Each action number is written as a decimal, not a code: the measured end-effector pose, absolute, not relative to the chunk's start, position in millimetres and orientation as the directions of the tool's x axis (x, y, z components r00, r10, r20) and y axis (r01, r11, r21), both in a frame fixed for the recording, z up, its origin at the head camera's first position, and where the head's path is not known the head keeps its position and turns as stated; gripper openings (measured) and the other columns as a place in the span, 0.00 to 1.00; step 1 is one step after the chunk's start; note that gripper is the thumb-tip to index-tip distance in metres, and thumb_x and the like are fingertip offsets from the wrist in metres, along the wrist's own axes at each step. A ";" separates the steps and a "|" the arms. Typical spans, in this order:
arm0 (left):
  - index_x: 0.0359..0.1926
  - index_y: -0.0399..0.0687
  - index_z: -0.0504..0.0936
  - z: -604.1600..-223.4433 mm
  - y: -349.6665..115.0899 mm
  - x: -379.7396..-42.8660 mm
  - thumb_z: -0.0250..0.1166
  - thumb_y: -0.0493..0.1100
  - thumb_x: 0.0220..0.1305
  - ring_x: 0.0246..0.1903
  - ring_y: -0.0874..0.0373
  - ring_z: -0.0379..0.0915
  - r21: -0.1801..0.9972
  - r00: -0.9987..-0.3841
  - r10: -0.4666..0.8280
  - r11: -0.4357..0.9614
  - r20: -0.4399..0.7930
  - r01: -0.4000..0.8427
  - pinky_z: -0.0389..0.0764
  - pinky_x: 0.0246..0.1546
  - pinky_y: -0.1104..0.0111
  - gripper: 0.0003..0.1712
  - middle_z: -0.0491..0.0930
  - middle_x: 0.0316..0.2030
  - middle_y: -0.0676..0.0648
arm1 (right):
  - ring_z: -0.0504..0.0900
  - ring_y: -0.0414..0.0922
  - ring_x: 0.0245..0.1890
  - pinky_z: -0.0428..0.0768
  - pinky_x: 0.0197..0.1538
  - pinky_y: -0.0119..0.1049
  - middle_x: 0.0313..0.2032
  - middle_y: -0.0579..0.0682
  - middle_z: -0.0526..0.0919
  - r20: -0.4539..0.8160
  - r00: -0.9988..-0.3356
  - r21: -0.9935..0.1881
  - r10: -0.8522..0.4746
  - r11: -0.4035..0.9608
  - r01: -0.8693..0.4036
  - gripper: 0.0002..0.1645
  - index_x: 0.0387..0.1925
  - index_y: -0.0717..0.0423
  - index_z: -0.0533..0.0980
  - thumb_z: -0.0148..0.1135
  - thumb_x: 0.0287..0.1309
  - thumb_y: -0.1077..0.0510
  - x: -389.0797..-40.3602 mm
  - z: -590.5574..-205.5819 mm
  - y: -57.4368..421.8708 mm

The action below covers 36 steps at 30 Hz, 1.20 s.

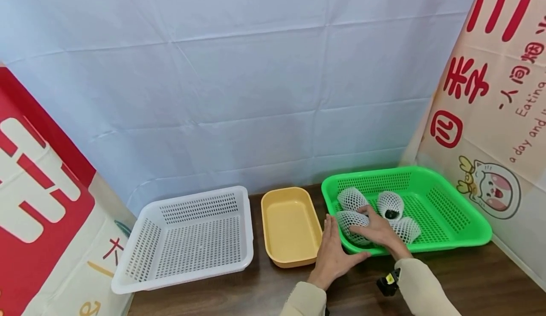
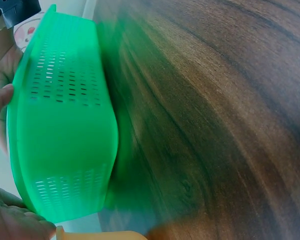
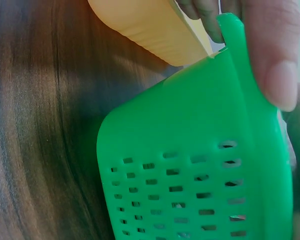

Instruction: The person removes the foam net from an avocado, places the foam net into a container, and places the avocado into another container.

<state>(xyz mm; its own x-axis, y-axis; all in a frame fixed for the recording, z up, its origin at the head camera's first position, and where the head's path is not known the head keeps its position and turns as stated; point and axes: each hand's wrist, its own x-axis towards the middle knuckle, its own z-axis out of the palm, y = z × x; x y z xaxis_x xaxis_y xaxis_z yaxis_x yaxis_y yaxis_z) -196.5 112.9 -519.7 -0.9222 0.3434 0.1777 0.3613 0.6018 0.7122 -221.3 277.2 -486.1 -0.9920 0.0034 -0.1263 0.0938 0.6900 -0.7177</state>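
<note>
Your left hand lies against the green basket's near left corner, fingers fairly straight; your right hand is curled round a netted piece at that basket's left end. A loose hold could let it slip; pressing hard on the rim might tip the basket or shove it into the yellow tray. Below is a dark wood table; beyond, a creased pale cloth.

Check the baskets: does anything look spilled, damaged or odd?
Nothing looks spilled. One foam-netted item in the green basket shows a dark patch at its near end, conspicuous against the white; I can't tell whether it's damage.
</note>
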 end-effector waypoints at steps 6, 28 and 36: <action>0.68 0.44 0.41 -520.7 113.9 -193.5 0.57 0.74 0.42 0.65 0.53 0.35 0.720 -0.923 0.345 0.596 0.170 0.356 0.56 0.58 0.57 0.63 0.37 0.67 0.47 | 0.71 0.56 0.39 0.70 0.31 0.43 0.51 0.69 0.64 -0.125 -0.992 -0.724 0.024 0.682 0.108 0.37 0.52 0.56 0.58 0.60 0.49 0.40 -217.2 -486.4 278.8; 0.68 0.45 0.44 -515.2 108.7 -191.9 0.53 0.78 0.39 0.65 0.53 0.36 0.741 -0.936 0.328 0.595 0.131 0.312 0.56 0.57 0.55 0.64 0.38 0.67 0.48 | 0.71 0.60 0.43 0.71 0.32 0.46 0.54 0.71 0.62 -0.091 -0.993 -0.733 0.068 0.670 0.113 0.40 0.57 0.55 0.61 0.57 0.50 0.36 -214.1 -480.3 277.2; 0.68 0.48 0.45 -508.2 109.4 -193.7 0.50 0.80 0.40 0.64 0.52 0.39 0.753 -0.938 0.326 0.586 0.118 0.299 0.57 0.56 0.53 0.62 0.41 0.67 0.50 | 0.65 0.66 0.49 0.70 0.38 0.54 0.57 0.71 0.59 -0.079 -0.994 -0.754 0.079 0.647 0.112 0.44 0.59 0.57 0.60 0.57 0.49 0.34 -211.2 -475.0 281.0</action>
<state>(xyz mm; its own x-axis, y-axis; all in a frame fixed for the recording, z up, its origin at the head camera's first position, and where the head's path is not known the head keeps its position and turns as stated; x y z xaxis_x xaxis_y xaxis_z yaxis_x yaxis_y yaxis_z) -193.7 109.4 -508.2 -0.9380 0.3259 0.1183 0.2987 0.5863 0.7530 -211.2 281.0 -475.0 -0.9937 0.0792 -0.0791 0.1116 0.6467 -0.7545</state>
